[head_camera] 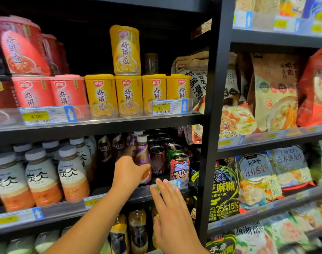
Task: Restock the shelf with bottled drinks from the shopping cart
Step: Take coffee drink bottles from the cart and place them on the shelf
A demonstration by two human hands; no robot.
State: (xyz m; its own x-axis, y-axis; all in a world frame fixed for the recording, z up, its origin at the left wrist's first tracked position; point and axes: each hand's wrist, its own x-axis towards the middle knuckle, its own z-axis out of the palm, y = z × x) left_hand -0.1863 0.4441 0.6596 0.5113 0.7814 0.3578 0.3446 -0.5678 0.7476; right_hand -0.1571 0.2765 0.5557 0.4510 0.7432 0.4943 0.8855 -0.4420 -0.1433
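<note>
My left hand (128, 170) grips a purple-and-brown bottled drink with a white cap (143, 154) and holds it upright on the middle shelf (120, 194), between dark coffee bottles (111, 146) and drink cans (157, 158). My right hand (168, 202) is flat with fingers apart, its fingertips on the shelf's front rail just right of the bottle. It holds nothing. The shopping cart is out of view.
White-capped orange-and-cream bottles (41, 178) fill the middle shelf's left. A red cartoon can (180, 166) stands at its right front. Yellow and red cups (128, 94) sit on the shelf above. More bottles (137, 230) stand below. A black upright post (210, 107) separates bagged food at right.
</note>
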